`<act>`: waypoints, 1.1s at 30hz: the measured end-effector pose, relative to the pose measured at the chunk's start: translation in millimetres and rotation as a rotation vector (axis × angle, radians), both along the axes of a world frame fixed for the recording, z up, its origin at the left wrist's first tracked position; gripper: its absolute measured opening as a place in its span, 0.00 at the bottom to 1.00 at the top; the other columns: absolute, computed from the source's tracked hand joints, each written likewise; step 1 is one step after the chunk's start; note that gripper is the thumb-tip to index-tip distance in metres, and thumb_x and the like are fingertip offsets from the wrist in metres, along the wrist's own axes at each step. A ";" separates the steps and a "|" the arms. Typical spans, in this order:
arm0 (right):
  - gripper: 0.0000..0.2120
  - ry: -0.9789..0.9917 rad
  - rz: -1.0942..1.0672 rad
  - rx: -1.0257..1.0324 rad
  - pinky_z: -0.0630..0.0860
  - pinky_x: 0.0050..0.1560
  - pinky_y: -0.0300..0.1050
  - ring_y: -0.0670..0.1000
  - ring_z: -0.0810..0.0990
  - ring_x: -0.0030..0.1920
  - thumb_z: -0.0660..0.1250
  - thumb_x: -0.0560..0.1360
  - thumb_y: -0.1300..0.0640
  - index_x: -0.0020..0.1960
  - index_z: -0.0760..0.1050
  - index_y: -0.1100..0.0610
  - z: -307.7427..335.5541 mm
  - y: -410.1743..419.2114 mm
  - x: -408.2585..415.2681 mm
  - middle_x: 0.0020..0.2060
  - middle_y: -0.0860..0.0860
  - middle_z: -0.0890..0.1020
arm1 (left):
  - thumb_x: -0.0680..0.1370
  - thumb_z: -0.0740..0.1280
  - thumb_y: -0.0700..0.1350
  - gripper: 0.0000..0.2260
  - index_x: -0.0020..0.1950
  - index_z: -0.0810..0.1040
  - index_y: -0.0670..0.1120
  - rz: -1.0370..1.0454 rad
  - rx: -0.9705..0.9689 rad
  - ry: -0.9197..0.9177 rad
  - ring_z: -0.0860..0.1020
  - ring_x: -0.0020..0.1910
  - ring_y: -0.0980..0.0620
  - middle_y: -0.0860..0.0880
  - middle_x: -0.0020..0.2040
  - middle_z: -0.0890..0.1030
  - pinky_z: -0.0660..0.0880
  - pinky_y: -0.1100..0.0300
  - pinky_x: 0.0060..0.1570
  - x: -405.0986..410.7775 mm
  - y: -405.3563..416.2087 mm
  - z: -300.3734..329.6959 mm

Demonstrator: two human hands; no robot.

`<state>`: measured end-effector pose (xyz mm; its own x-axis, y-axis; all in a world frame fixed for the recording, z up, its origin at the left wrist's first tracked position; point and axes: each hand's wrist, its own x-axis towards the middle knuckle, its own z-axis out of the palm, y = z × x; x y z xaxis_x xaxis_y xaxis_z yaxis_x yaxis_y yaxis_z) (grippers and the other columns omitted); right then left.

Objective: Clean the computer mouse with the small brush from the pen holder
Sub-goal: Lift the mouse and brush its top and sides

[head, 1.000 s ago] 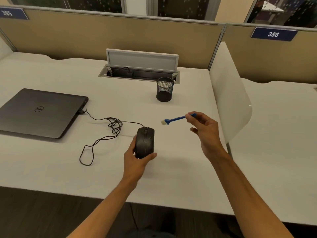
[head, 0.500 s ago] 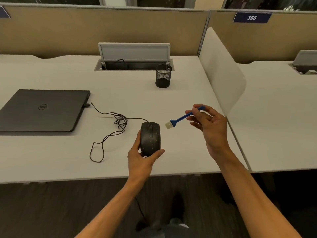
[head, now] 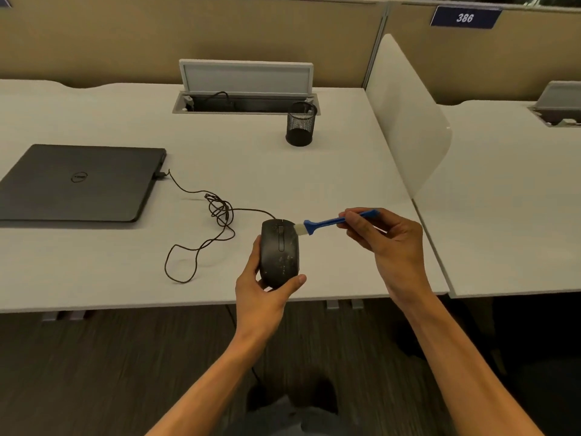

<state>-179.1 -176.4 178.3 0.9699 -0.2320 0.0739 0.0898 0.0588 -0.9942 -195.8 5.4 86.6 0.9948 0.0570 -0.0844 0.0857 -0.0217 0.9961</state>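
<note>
Right hand, pinching the blue brush, has brought its bristles onto the left-hand-held mouse.

bare arms, no sleeves in sight

both forearms reach in from the bottom edge, uncovered from wrist to the frame's edge — no sleeve, cuff, watch or band shows on either. the left hand and right hand wear no gloves or rings that can be made out. at the bottom centre, between the arms, dark blue-grey clothing shows — too dim to tell the garment.
</note>
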 end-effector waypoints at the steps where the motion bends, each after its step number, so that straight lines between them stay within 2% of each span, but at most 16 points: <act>1: 0.07 -0.017 -0.004 -0.010 0.81 0.48 0.37 0.48 0.87 0.46 0.70 0.69 0.55 0.48 0.83 0.51 1.5 -2.4 -1.9 0.42 0.45 0.87 | 0.67 0.80 0.39 0.42 0.76 0.64 0.57 0.000 0.005 0.002 0.77 0.52 0.72 0.56 0.69 0.72 0.75 0.76 0.42 -2.0 -1.1 0.6; 5: 0.07 -0.092 0.013 -0.104 0.80 0.46 0.34 0.46 0.87 0.44 0.70 0.70 0.55 0.48 0.82 0.49 5.9 -9.1 -11.6 0.41 0.42 0.87 | 0.67 0.80 0.39 0.42 0.76 0.64 0.55 0.000 0.038 -0.002 0.76 0.56 0.63 0.52 0.73 0.71 0.76 0.75 0.46 -9.2 -4.5 3.9; 10: 0.07 -0.161 0.072 -0.197 0.79 0.47 0.32 0.43 0.86 0.45 0.71 0.71 0.55 0.49 0.81 0.48 7.1 -8.8 -25.5 0.43 0.39 0.86 | 0.67 0.80 0.39 0.42 0.76 0.65 0.55 -0.014 0.058 -0.010 0.78 0.60 0.54 0.51 0.71 0.73 0.77 0.73 0.47 -18.4 -7.5 7.6; 14: 0.07 -0.177 0.093 -0.223 0.79 0.48 0.32 0.43 0.86 0.45 0.70 0.72 0.54 0.50 0.81 0.48 5.8 -6.0 -35.1 0.43 0.38 0.86 | 0.66 0.81 0.40 0.42 0.76 0.66 0.54 -0.012 0.060 -0.015 0.78 0.62 0.54 0.51 0.70 0.75 0.77 0.71 0.51 -29.3 -8.8 10.1; 19: 0.08 -0.194 0.129 -0.280 0.79 0.49 0.32 0.42 0.85 0.47 0.70 0.72 0.50 0.51 0.80 0.47 4.1 -4.1 -50.7 0.45 0.38 0.85 | 0.65 0.81 0.42 0.43 0.76 0.65 0.53 -0.025 0.059 -0.006 0.77 0.64 0.56 0.53 0.69 0.76 0.77 0.62 0.59 -48.9 -9.6 10.0; 22: 0.09 -0.189 0.151 -0.309 0.78 0.49 0.31 0.42 0.85 0.48 0.69 0.72 0.49 0.52 0.80 0.46 2.3 -4.8 -62.6 0.45 0.38 0.85 | 0.65 0.81 0.42 0.43 0.76 0.65 0.52 -0.036 0.054 0.008 0.77 0.63 0.60 0.54 0.67 0.77 0.76 0.63 0.60 -61.2 -10.3 8.9; 25: 0.09 -0.186 0.168 -0.324 0.79 0.49 0.32 0.41 0.85 0.47 0.69 0.72 0.48 0.51 0.80 0.46 0.7 -5.7 -74.2 0.44 0.38 0.85 | 0.65 0.81 0.41 0.43 0.76 0.65 0.51 -0.048 0.048 0.014 0.77 0.64 0.58 0.53 0.67 0.77 0.76 0.64 0.60 -72.9 -10.3 8.1; 30: 0.11 -0.208 0.157 -0.408 0.79 0.49 0.32 0.40 0.85 0.47 0.68 0.73 0.50 0.53 0.80 0.53 -1.3 -8.4 -89.9 0.45 0.40 0.84 | 0.65 0.81 0.42 0.44 0.77 0.64 0.50 -0.069 0.053 0.003 0.78 0.64 0.57 0.52 0.68 0.77 0.76 0.64 0.60 -88.4 -10.1 8.4; 33: 0.11 -0.209 0.150 -0.433 0.80 0.49 0.34 0.41 0.85 0.48 0.68 0.73 0.50 0.53 0.80 0.53 -4.1 -10.0 -97.0 0.46 0.41 0.84 | 0.64 0.80 0.44 0.44 0.77 0.63 0.50 -0.079 0.054 0.002 0.77 0.63 0.59 0.55 0.67 0.77 0.76 0.66 0.59 -95.4 -10.8 8.4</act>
